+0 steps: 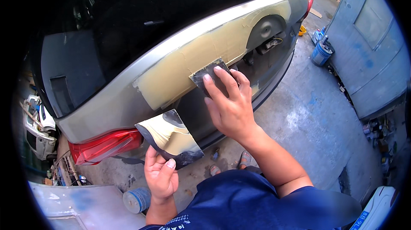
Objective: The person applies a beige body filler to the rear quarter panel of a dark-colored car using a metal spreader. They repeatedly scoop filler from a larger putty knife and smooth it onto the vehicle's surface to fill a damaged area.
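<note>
Left hand (162,176) is pinching 1 smeared board (186,156), 7 o'clock; right hand (231,112), fingers splayed, is holding 1 dark spreader (215,80) against yellowish filler (175,73), 12 o'clock.

Tailgate (124,106): across centre, in front of person (244,200); rear window (141,24) above.
Filler patch (192,65): on tailgate, under rear window.
Spreader (200,76): in right hand (233,110), at patch's lower edge.
Mixing board (190,156): in left hand (162,173), below and left of spreader; filler (165,132) on it.
Left tail light (107,144): left of board.
Right tail light (309,3): tailgate's far end.
Left bucket (136,200): left of left forearm (162,210).
Right bucket (320,54): on floor (295,123), by metal door (372,46).
Stripped car body (38,127): far left.
Parked car (376,206): lower right.
Sandalled feet (245,160): on floor, between hands.
</note>
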The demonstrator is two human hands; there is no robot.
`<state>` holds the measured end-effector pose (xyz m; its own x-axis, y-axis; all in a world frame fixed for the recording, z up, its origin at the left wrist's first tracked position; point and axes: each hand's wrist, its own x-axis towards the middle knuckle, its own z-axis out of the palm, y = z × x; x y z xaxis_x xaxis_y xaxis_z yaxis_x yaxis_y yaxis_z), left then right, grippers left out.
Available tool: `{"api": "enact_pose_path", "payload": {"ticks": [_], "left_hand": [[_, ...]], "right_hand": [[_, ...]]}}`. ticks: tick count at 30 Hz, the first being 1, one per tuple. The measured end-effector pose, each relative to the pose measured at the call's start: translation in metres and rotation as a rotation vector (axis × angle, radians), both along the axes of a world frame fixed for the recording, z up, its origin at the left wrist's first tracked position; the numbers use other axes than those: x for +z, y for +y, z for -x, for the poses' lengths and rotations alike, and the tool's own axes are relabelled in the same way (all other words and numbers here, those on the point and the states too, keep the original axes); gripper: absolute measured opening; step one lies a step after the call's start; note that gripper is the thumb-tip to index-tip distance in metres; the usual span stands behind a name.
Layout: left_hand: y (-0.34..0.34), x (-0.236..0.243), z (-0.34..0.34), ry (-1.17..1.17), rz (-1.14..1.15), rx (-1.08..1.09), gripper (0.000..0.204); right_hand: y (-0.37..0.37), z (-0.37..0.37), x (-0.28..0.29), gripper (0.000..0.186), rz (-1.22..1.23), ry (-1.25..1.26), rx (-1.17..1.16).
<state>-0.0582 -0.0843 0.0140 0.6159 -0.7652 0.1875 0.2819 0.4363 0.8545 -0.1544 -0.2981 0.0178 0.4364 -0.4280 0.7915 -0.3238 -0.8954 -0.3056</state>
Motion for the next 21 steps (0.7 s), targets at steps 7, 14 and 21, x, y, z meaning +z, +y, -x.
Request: {"api": "enact_pose_path", "payload": {"ticks": [7, 14, 21], "left_hand": [[-0.002, 0.007, 0.003, 0.038, 0.026, 0.022, 0.065], [-0.003, 0.008, 0.002, 0.035, 0.035, 0.02, 0.065], [0.0, 0.006, 0.001, 0.034, 0.031, 0.024, 0.065]], "right_hand": [[-0.001, 0.005, -0.024, 0.054, -0.002, 0.007, 0.007], [0.014, 0.015, 0.001, 0.052, 0.003, 0.007, -0.008], [0.01, -0.006, -0.02, 0.054, 0.027, -0.015, -0.024]]}}
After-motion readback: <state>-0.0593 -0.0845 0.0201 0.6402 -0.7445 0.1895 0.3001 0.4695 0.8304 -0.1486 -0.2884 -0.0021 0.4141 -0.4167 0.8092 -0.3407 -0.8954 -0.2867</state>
